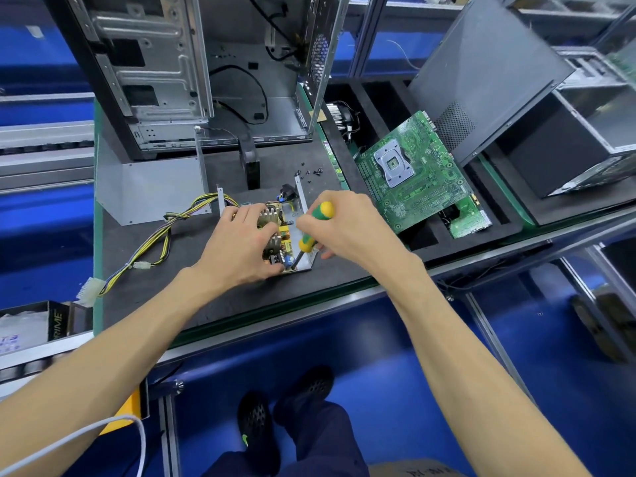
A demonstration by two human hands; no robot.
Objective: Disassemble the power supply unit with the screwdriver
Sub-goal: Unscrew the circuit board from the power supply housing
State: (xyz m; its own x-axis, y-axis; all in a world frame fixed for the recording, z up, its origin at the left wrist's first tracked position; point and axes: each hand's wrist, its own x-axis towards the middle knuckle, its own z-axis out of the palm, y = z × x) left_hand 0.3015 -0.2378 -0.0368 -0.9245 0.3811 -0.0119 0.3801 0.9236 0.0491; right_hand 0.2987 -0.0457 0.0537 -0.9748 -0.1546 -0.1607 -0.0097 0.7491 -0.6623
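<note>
The power supply unit [275, 232] lies opened on the dark bench mat [213, 294], near the mat's front edge; all positions below are given relative to it.

Far left of the unit, a white multi-pin connector [90, 291] rests at the mat's left edge. From it, a yellow-and-black cable harness [161, 239] runs to the unit's left wall. Behind and left of the unit, a grey sheet-metal cover [151, 187] stands on the mat, with an open computer case [179, 74] upright behind that.

The left hand [241, 249] lies on top of the unit, fingers curled over the internal components and gripping them; the thumb reaches the front right corner.

Directly behind the unit, a black fan [250, 166] stands on edge. Behind and slightly right of the unit, a cluster of loose black screws [311, 172] lies on the mat.

The right hand [344, 225], just right of the unit, is clenched around the green-and-yellow handle of the screwdriver [311, 228]. The shaft slants down and left, with the tip at the unit's front right corner, beside the left thumb.

Right of the unit, a green motherboard [413, 173] leans tilted in a black foam tray [509, 222]. A dark case side panel [488, 74] leans behind the motherboard.
</note>
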